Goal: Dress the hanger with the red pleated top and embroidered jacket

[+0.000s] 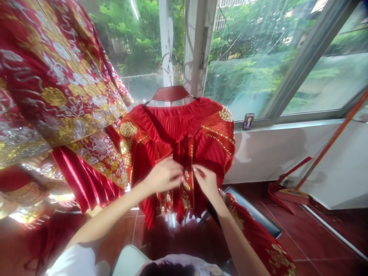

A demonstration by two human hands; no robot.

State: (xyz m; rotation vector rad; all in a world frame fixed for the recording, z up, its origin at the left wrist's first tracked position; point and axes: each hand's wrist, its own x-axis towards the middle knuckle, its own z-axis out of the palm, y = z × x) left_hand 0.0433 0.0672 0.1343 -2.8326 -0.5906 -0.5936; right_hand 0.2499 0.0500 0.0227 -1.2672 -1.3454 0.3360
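Observation:
A red pleated jacket (pixel 211 147) with gold beading and embroidery hangs in front of me on a hanger (pixel 171 93). My left hand (pixel 166 175) is at the left front edge, its fingers bent inward and slightly blurred, so their hold is unclear. On the right front edge, along the beaded trim, the fingertips of my right hand (pixel 205 178) are pinched together on the cloth. Between the two hands the jacket's front panels meet, showing gold motifs. The lower hem hangs loose below my wrists.
A heavily embroidered red, gold and silver garment (pixel 71 84) hangs close on the left. Behind stands a window (pixel 247 61) with a small picture (pixel 248 121) on its sill. At right are a broom (pixel 299 193) and a black-topped seat (pixel 258 216) bearing red embroidered cloth (pixel 258 234).

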